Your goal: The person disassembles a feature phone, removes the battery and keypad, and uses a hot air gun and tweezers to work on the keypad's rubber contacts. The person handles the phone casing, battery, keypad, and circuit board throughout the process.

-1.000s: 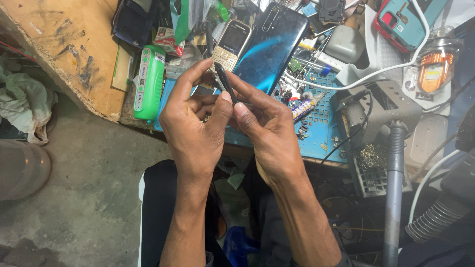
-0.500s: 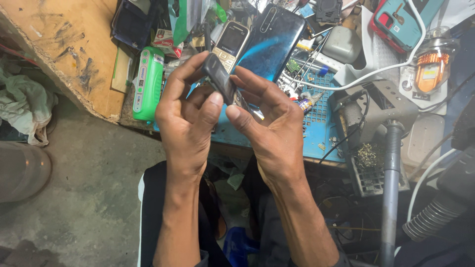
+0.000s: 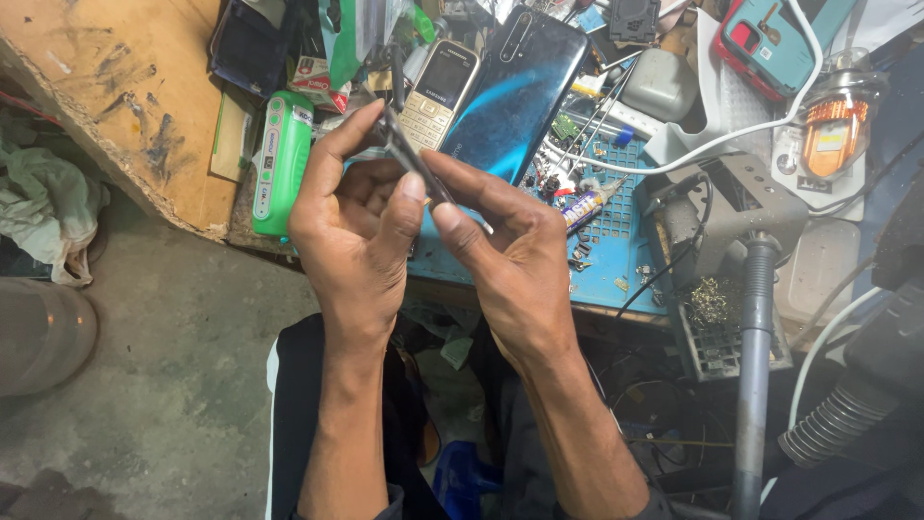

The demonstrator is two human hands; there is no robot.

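My hands, left hand [image 3: 351, 226] and right hand [image 3: 510, 260], pinch a thin dark phone part [image 3: 412, 159] edge-on between their fingertips. It sits above the blue surface [image 3: 616, 260], near a keypad phone [image 3: 438, 91].

At top centre a gold keypad phone [image 3: 438, 96] shows a small dark rectangular screen. Right of it lies a glossy blue-black smartphone [image 3: 510, 96]. A small red-and-white packet [image 3: 310, 77] sits at upper left.

Bare forearms, dark trousers [image 3: 298, 414]
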